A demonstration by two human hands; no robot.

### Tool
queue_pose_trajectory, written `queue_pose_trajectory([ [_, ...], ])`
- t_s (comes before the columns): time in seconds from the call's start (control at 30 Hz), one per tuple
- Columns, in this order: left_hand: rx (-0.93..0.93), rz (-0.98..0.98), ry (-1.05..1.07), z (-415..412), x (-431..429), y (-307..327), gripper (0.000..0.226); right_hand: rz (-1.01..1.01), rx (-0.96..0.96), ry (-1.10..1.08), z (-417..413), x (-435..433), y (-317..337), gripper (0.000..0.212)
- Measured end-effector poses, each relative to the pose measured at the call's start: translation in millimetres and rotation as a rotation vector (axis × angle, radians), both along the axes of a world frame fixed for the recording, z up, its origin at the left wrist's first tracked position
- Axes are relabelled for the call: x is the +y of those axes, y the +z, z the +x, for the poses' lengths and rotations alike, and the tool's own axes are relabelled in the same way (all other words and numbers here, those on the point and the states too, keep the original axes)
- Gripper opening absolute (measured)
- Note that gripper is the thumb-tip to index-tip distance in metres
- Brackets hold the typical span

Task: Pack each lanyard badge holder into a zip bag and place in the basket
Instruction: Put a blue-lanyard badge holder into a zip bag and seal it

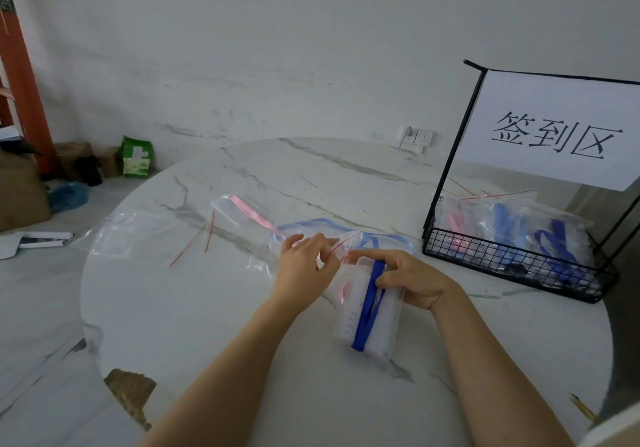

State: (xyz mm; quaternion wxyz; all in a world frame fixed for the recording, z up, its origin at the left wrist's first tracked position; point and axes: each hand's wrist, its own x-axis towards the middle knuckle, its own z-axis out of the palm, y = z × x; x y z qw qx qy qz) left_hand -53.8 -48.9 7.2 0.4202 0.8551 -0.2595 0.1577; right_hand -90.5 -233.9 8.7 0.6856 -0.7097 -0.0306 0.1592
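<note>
Counter (207, 308) is carrying everything. The basket (512, 263) is standing toward its far right edge, already holding filled bags. Near the middle, the zip bag (349, 242) is sitting around the holder (377, 322), whose long axis is pointing away from the near edge. The right hand (412, 280) is gripping holder and blue lanyard, and the left hand (304, 266) is pinching the bag's red-lined mouth. With the basket lying to the right, the right hand is sitting nearer it.

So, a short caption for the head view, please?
Left hand pinches a zip bag; right hand grips a blue-lanyard badge holder, basket nearby.
</note>
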Motion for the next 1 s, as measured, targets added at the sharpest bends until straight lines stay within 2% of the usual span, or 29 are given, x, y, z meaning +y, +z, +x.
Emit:
queue_pose_trajectory([
  [0.07,0.06,-0.073,0.002,5.5,0.8,-2.3,0.04,0.007,-0.003,0.003,0.6,-1.8,-0.2,0.07],
  [0.13,0.114,-0.13,0.022,10.1,2.1,-5.6,0.043,0.009,-0.005,0.002,0.4,-2.7,0.1,0.068],
  [0.23,0.145,-0.18,0.053,13.0,3.9,-6.9,0.041,0.009,-0.007,0.004,-0.3,-2.5,0.4,0.06],
  [0.43,0.145,-0.251,0.068,10.5,4.5,-1.8,0.036,0.001,-0.02,0.006,-1.1,-2.3,0.7,0.065],
  [0.53,0.186,-0.341,0.072,8.8,5.6,1.4,0.025,-0.004,-0.023,-0.002,-1.7,-2.5,2.2,0.056],
  [0.67,0.228,-0.482,0.069,9.5,9.4,4.4,0.018,0.003,-0.022,0.02,-0.8,-3.3,0.5,0.066],
  [0.87,0.307,-0.333,-0.123,12.8,6.8,0.8,0.02,0.016,-0.025,0.03,0.9,-3.9,0.1,0.063],
  [1.0,0.269,-0.132,-0.124,14.9,5.4,-5.2,0.024,0.02,-0.029,0.021,1.2,-5.2,-0.6,0.064],
])
